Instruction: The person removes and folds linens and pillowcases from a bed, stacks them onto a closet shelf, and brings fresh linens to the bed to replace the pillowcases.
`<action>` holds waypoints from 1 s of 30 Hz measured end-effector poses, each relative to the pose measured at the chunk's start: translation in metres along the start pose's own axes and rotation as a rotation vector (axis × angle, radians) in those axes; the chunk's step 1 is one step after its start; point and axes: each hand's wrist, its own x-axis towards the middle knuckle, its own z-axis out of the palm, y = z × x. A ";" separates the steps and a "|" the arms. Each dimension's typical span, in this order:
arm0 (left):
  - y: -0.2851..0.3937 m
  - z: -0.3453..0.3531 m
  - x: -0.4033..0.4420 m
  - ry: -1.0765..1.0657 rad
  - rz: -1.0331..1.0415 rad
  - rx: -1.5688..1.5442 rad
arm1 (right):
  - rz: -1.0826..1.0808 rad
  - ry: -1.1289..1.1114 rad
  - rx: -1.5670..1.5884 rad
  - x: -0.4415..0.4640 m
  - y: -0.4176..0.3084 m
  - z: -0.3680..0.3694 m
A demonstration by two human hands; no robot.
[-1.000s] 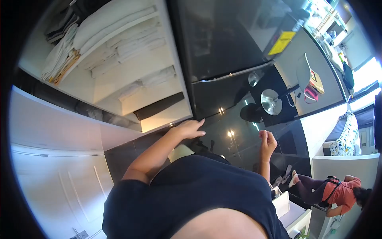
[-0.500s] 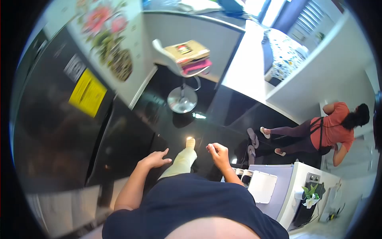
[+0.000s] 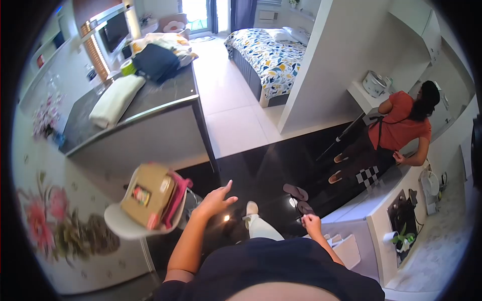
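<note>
My left hand (image 3: 216, 201) is held out over the dark floor with its fingers apart and nothing in it. Nearest to it is a white bar chair (image 3: 120, 220), bearing a brown paper package (image 3: 150, 193) and something pink (image 3: 179, 200). My right hand (image 3: 312, 226) has its fingers curled in, and no object shows in them. Beyond it, a pair of dark slippers (image 3: 295, 191) lies on the shiny black floor. Neither hand touches anything that I can see.
A counter (image 3: 170, 93) with a rolled white towel (image 3: 116, 100) and dark cloth (image 3: 156, 62) stands ahead left. A bed (image 3: 271, 60) is beyond. At right, a person in a red shirt (image 3: 401, 120) stands by a rice cooker (image 3: 374, 84) and a kitchen counter (image 3: 381, 236).
My view has swung up and left, away from the dark fridge, and the bar chair is now closer. Both hands have shifted with my walking. The other person's arm has lowered.
</note>
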 end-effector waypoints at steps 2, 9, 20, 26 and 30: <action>-0.011 -0.027 0.065 0.009 0.059 -0.014 | 0.118 0.001 0.040 0.038 -0.001 0.024; -0.049 -0.140 0.223 -0.081 -0.050 0.031 | -0.140 -0.328 -0.123 0.265 -0.146 0.121; -0.058 -0.330 0.430 0.091 -0.074 -0.410 | -0.590 -0.518 -0.046 0.611 -0.423 0.249; -0.081 -0.422 0.647 0.081 0.059 -0.151 | -0.272 -0.599 -0.468 0.761 -0.322 0.243; -0.078 -0.489 0.763 -0.003 0.107 -0.200 | 0.121 -0.384 -0.370 0.828 -0.259 0.183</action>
